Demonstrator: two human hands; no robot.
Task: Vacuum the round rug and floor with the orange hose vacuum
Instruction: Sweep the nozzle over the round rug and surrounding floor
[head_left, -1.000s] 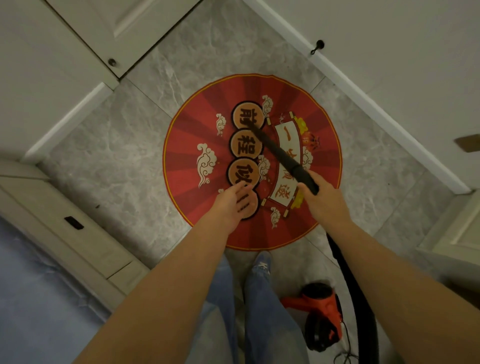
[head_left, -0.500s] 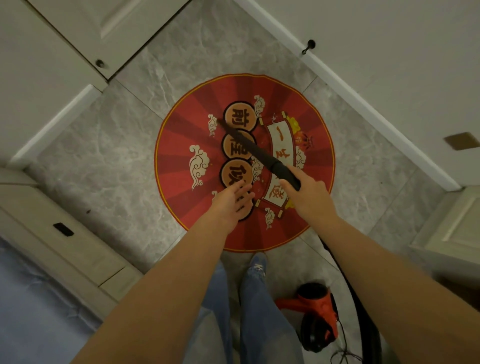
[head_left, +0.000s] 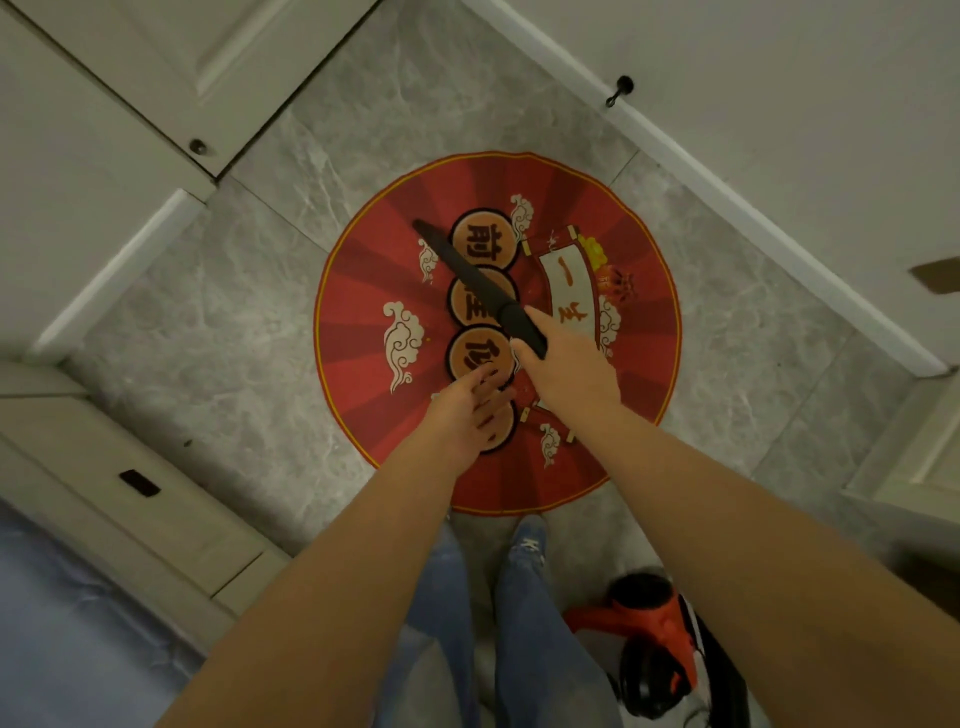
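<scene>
the right hand (head_left: 569, 371) has its fingers curled round the wide end of the black nozzle (head_left: 480, 286), thumb along one side, and the thin tip points to the far left part of the round rug (head_left: 363, 312), near that edge; i cannot tell whether the tip touches the pile. to do this pass well, i judge the tip should ride low and flat on the rug, moving in slow overlapping strokes from edge to edge, with the wrist kept firm so the rug does not bunch. the left hand (head_left: 465, 410) hangs just beside the right, holding nothing, its fingers loosely spread over the rug's middle. both forearms reach forward and down. the orange vacuum (head_left: 647, 639) sits on the grey floor (head_left: 218, 322) behind the rug's near edge, by the person's right foot.
</scene>
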